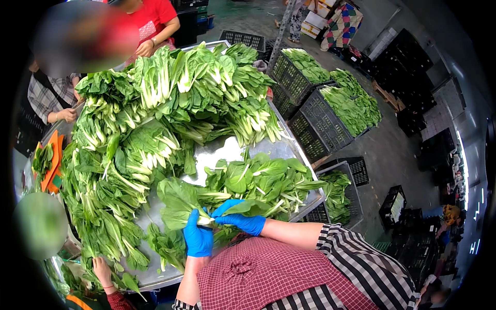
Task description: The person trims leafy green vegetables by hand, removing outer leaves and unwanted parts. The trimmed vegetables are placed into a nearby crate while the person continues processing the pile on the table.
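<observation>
Leafy green bunch (178, 201) is held up over the near edge of the surface (227, 150), with the left hand (199, 240) closed around its pale stem end. Right hand (242, 222) has its fingers curled in near that same end; can't tell if they're actually pinching a leaf.

Looks like leaf-picking to me, so I'd grip firmly on the left without squashing the stems, pull one bad leaf at a time from close to the base, and leave the good ones alone.

Counts: one bunch in hand, two gloved hands on it, one big heap (170, 88) curving round the far and left sides, one looser pile (258, 181) at right. Individual plants? Too tangled. At least three crates (320, 121) of greens beside the surface.
</observation>
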